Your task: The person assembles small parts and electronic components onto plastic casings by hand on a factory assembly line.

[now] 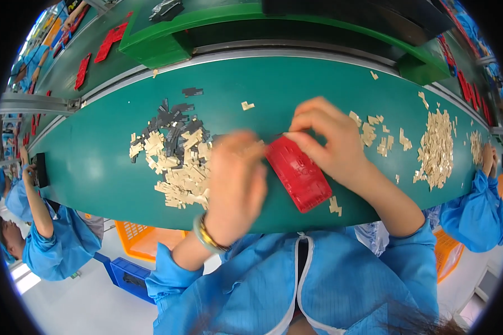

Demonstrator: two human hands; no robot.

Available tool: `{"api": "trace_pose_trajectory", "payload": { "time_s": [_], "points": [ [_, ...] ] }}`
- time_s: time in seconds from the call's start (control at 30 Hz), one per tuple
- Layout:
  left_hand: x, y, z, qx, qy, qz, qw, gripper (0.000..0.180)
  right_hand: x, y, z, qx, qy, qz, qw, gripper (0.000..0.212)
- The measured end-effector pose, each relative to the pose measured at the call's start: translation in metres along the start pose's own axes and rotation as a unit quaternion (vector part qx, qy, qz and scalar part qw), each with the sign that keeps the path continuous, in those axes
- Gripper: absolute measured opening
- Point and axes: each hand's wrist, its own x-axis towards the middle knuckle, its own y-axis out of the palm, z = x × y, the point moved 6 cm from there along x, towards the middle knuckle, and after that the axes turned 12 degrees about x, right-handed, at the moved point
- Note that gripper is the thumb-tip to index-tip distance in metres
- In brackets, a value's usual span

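A red rectangular plastic shell (299,174) lies tilted on the green table in front of me. My right hand (331,138) has its thumb and fingers closed at the shell's far end; a small dark bit shows by the fingertips, too small to make out. Just left of the shell is my left hand (236,181), wearing a bracelet (207,234) at the wrist. Motion smears its fingers, so I cannot see whether they hold anything. Beyond that hand, on the left, spreads a heap of cream-coloured flat pieces (176,181) mixed with dark grey flat pieces (170,124).
More cream pieces (437,148) are piled at the right, with scattered ones (369,134) nearer. A green raised shelf (218,28) runs along the back, and a conveyor with red shells (112,42) lies beyond. Co-workers in blue sit at the left (56,240) and right (468,215).
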Motion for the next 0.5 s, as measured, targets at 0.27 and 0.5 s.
{"api": "trace_pose_trajectory", "payload": {
  "time_s": [0.27, 0.5],
  "points": [
    [-0.032, 0.043, -0.014, 0.249, 0.166, 0.126, 0.946, 0.047, -0.015, 0.022, -0.055, 0.187, 0.335, 0.139, 0.913, 0.011],
    [-0.030, 0.046, -0.013, 0.272, 0.170, 0.131, 0.938, 0.042, -0.012, 0.024, -0.057, 0.162, 0.337, 0.127, 0.919, 0.014]
  ]
}}
